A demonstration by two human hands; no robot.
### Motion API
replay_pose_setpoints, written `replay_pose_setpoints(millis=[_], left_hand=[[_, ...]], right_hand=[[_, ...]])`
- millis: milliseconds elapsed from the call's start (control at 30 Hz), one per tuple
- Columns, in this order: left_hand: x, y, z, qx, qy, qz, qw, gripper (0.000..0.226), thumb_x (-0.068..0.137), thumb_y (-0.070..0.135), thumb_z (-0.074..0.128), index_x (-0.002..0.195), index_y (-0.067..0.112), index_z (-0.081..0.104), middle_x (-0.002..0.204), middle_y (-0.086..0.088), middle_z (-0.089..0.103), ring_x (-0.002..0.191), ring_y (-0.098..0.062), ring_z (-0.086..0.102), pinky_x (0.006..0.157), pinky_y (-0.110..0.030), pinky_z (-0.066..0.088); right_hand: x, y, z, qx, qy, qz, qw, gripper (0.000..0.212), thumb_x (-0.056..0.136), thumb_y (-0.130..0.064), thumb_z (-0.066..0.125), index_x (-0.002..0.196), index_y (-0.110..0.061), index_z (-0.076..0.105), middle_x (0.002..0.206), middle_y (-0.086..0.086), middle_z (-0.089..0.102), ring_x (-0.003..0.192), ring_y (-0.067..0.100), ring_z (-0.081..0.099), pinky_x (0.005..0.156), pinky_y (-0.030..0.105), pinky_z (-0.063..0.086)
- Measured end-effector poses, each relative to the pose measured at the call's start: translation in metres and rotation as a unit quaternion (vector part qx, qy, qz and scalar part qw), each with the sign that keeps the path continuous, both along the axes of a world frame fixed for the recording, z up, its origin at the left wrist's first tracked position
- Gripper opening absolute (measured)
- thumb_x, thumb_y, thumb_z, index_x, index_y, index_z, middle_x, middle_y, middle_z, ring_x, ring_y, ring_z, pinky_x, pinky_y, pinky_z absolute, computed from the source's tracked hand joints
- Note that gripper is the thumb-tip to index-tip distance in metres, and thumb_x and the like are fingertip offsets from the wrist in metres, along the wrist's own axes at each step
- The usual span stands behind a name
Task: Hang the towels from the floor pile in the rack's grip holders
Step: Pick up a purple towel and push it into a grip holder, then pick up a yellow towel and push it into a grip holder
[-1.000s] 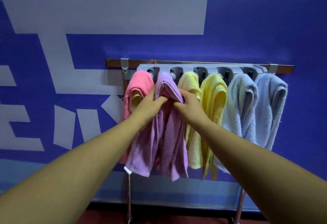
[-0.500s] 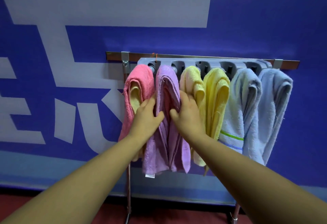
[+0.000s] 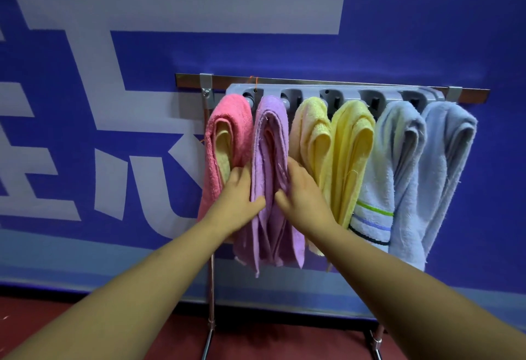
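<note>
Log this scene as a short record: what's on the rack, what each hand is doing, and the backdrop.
rack: grey grip-holder bar on a metal stand
towels, left to right: pink towel, purple towel, pale yellow towel, yellow towel, striped white towel, light blue towel
left hand: pinches the purple towel's left edge
right hand: holds the purple towel's right edge
backdrop: blue wall with white lettering
floor: red

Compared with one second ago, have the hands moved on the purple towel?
Yes. The left hand and right hand slid down the purple towel, farther below the grey holder bar.
</note>
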State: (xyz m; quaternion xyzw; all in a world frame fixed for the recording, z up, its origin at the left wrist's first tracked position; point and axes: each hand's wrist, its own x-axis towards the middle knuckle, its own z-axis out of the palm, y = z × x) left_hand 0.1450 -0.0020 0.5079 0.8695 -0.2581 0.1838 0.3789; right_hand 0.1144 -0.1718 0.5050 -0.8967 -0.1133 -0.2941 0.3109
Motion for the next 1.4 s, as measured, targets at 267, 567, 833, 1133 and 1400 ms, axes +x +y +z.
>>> replay_pose_setpoints(millis=[267,567,833,1133,1400], left_hand=[[-0.008,0.01,-0.011,0.04,0.086,-0.048,0.994,0.088,0.085,0.018,0.069,0.156,0.022,0.017,0.138,0.001,0.051,0.121,-0.016,0.054,0.097,-0.02,0.037],[-0.061,0.056,-0.085,0.076,0.191,0.019,0.978,0.056,0.086,0.022,0.07,0.137,0.014,0.048,0.132,-0.007,0.056,0.107,-0.016,0.058,0.09,-0.025,0.043],[-0.124,0.048,-0.186,0.166,0.278,0.025,0.946,0.027,0.083,0.019,0.069,0.108,0.009,0.064,0.101,-0.007,0.061,0.085,-0.018,0.057,0.078,-0.021,0.039],[-0.178,0.03,-0.352,0.253,0.421,-0.019,0.871,0.023,0.08,0.022,0.066,0.092,0.003,0.069,0.095,-0.017,0.07,0.094,-0.031,0.063,0.077,-0.032,0.042],[-0.191,0.012,-0.476,0.307,0.484,-0.048,0.818,0.023,0.089,0.022,0.057,0.104,0.008,0.067,0.109,-0.01,0.069,0.106,-0.025,0.06,0.084,-0.029,0.042]], right_hand=[[-0.017,-0.001,-0.012,-0.055,0.054,0.043,0.996,0.082,0.086,-0.016,0.063,0.157,-0.014,0.022,0.159,0.007,0.032,0.143,0.021,0.037,0.113,0.036,0.038],[-0.098,-0.01,-0.081,-0.017,0.164,0.009,0.986,0.07,0.09,-0.021,0.064,0.152,-0.007,0.032,0.152,0.012,0.04,0.14,0.024,0.041,0.11,0.028,0.032],[-0.157,-0.024,-0.193,-0.007,0.323,-0.075,0.943,0.061,0.091,-0.028,0.063,0.142,-0.003,0.042,0.139,0.019,0.045,0.131,0.035,0.046,0.108,0.042,0.038],[-0.204,-0.031,-0.359,-0.003,0.474,-0.082,0.877,0.056,0.091,-0.027,0.064,0.136,0.001,0.046,0.13,0.021,0.049,0.122,0.038,0.051,0.101,0.039,0.042],[-0.212,-0.03,-0.479,-0.038,0.597,-0.06,0.799,0.051,0.089,-0.024,0.061,0.134,-0.002,0.049,0.132,0.015,0.047,0.12,0.034,0.056,0.099,0.04,0.047]])
